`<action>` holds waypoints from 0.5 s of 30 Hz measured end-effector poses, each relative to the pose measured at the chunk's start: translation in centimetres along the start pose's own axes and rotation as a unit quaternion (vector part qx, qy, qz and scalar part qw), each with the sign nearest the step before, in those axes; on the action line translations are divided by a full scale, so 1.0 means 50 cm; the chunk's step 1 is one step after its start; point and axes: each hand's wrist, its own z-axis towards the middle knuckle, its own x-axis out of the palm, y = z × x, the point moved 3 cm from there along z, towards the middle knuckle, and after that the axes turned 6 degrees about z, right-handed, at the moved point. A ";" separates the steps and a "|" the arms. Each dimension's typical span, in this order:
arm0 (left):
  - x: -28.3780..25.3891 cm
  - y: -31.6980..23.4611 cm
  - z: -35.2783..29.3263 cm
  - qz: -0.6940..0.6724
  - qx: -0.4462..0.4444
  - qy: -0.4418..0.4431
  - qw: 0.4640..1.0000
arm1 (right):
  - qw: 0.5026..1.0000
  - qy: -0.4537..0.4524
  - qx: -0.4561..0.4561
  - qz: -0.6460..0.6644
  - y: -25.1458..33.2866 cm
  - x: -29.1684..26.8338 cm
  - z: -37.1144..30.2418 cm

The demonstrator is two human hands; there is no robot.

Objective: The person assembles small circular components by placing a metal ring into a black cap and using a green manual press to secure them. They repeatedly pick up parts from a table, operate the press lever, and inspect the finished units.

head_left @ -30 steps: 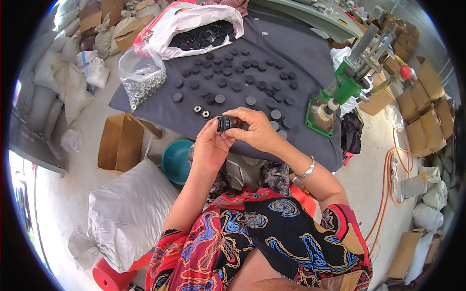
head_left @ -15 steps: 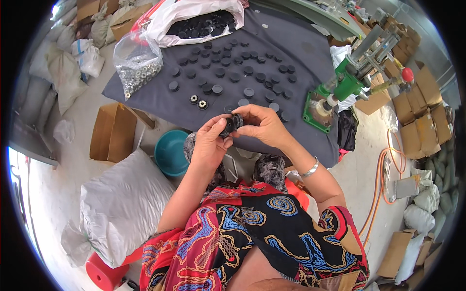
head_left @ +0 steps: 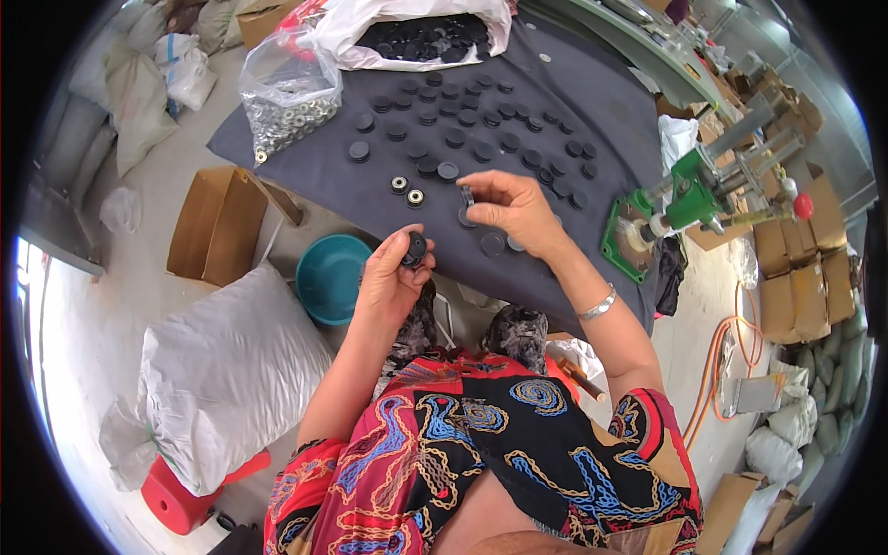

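My left hand [head_left: 393,277] is closed around a black round plastic piece [head_left: 414,248] just off the table's near edge. To its right and farther forward, my right hand [head_left: 520,217] pinches a thin dark disc [head_left: 466,196] edge-on over the cloth. The two hands are apart. Close beyond them lie two black round pieces with metal rings in their centres, one a black wheel [head_left: 399,184] and the other a matching wheel [head_left: 416,199]. Many black discs [head_left: 454,138] are spread over the dark table cloth [head_left: 324,168].
A white sack [head_left: 344,46] of black pieces and a clear bag [head_left: 294,109] of small metal rings stand at the far left. The green hand press [head_left: 686,190] occupies the right edge. A teal basin [head_left: 330,277], cardboard box [head_left: 211,227] and stuffed white sack [head_left: 231,365] are below left.
My hands have separated: the right moved forward and right with a disc, while the left drew slightly back and left, keeping a black piece. The view has shifted a little.
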 end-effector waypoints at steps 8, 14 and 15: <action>-0.084 -0.017 0.005 0.002 0.033 -0.042 0.999 | 0.966 0.007 -0.060 -0.252 -0.007 0.025 0.199; -0.095 -0.034 0.012 -0.016 0.047 -0.042 0.998 | 0.921 0.011 -0.128 -0.368 -0.017 0.041 0.334; -0.099 -0.038 0.015 -0.020 0.050 -0.041 0.998 | 0.911 0.009 -0.137 -0.388 -0.014 0.036 0.352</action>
